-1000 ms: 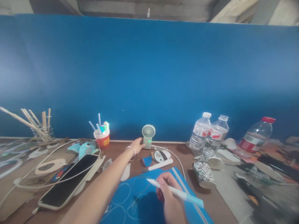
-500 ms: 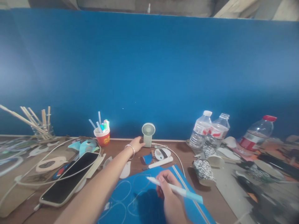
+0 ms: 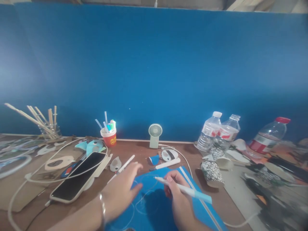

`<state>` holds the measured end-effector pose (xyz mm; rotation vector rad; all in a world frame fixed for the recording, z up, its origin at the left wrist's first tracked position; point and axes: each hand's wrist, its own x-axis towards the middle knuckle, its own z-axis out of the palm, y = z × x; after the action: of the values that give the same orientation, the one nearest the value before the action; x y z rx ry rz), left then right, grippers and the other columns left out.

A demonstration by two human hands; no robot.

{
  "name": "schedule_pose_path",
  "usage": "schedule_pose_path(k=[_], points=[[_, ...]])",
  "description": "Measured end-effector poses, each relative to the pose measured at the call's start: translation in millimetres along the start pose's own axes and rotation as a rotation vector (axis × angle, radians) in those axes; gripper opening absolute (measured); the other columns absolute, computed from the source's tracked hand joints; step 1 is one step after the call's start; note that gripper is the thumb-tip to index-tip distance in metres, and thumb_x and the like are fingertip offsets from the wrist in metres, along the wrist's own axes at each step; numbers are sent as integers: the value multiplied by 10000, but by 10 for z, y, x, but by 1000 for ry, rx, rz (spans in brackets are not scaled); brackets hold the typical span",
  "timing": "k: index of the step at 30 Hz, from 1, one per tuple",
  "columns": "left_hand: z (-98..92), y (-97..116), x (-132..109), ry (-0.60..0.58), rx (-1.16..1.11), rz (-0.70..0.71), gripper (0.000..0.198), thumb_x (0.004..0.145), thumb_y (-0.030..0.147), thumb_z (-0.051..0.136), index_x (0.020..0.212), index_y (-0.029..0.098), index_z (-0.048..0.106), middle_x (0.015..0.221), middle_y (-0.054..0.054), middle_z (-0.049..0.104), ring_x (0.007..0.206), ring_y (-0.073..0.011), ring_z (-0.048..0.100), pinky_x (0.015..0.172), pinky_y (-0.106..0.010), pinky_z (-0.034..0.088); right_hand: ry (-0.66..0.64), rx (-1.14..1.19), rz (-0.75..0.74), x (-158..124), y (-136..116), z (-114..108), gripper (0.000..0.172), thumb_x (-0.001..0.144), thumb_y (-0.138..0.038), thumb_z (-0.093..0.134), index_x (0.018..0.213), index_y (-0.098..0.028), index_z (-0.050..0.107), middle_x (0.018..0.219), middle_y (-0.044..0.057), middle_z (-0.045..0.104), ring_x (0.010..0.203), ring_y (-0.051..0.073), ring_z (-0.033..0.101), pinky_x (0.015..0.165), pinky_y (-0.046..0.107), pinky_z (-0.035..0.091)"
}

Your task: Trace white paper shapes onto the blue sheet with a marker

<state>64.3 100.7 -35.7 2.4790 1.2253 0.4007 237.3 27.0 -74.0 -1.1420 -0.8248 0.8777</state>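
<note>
In my right hand [image 3: 179, 195] is a white marker with a light blue end [image 3: 190, 191], its tip pointing left above a blue sheet [image 3: 154, 205]. Pale curved outlines are drawn on that sheet. My left hand [image 3: 125, 189], with a silver bangle at the wrist, hovers over the sheet's left side, fingers apart and holding nothing. Just beyond it lie a slim white pen [image 3: 126, 164] and a grey bird-shaped cutout [image 3: 115, 164]. A small pale green fan [image 3: 155, 134] stands upright near the wall with a cable attached.
On the left are a phone [image 3: 78, 178], a jar of sticks [image 3: 49, 128] and a red paper cup of markers [image 3: 109, 138]. Clear plastic bottles [image 3: 209, 131] and patterned paper cups [image 3: 212, 174] occupy the right. A white-handled tool [image 3: 167, 163] lies beyond the sheet.
My left hand has drawn back from beside the fan to above the blue sheet. My right hand keeps the marker in nearly the same place. The view has tilted slightly.
</note>
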Motion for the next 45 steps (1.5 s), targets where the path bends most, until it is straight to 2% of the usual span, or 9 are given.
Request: schedule_pose_path(k=[3,7,11,16,22,31,39,45], points=[[114,-2,-370,-10,248,176,422,761,385,505,1156,245,456,1194,-80,521,1048,-267,507,818,-368,441,13,9,5,6,14,0,254,794,-379,501,643,-178,468,503,-59,401,481,82,363,450,186,275],[181,51,-452,-46,442,324,383,772,380,498,1121,223,518,1130,-74,569,997,-278,538,798,-397,461,61,38,13,27,-1,24,255,743,-403,542,645,-173,488,472,-50,449,432,77,378,419,182,260],[169,105,-358,-65,477,317,342,766,328,501,1080,200,550,1085,-87,583,961,-291,544,777,-437,463,112,43,27,41,-51,58,257,704,-398,565,620,-167,491,443,-42,462,397,73,385,402,178,250],[189,36,-321,-81,473,224,352,800,319,436,1115,190,525,1119,-110,553,999,-309,509,804,-498,422,108,33,66,30,-75,54,248,717,-384,568,621,-169,490,450,-52,445,415,63,378,411,166,257],[258,-41,-325,-81,472,227,395,808,360,414,1141,169,506,1166,-130,526,1039,-324,481,829,-511,400,67,9,87,27,-43,30,270,735,-403,558,619,-169,488,460,-49,442,429,67,375,412,169,274],[236,-16,-316,-116,486,214,393,801,348,420,1142,173,509,1171,-136,522,1038,-325,482,827,-503,402,99,15,130,23,-81,79,257,714,-385,569,608,-166,486,434,-52,454,404,60,380,407,161,254],[352,-105,-339,15,481,249,372,776,355,448,1102,190,519,1121,-104,544,1002,-308,484,812,-495,393,94,17,136,48,-59,69,284,680,-422,583,590,-169,493,407,-46,464,371,62,381,390,163,250],[293,-78,-328,-41,479,259,382,796,354,424,1127,182,508,1149,-111,536,1015,-314,487,810,-493,398,63,28,114,56,-41,46,294,683,-436,587,592,-172,495,412,-47,465,382,66,380,386,161,264]])
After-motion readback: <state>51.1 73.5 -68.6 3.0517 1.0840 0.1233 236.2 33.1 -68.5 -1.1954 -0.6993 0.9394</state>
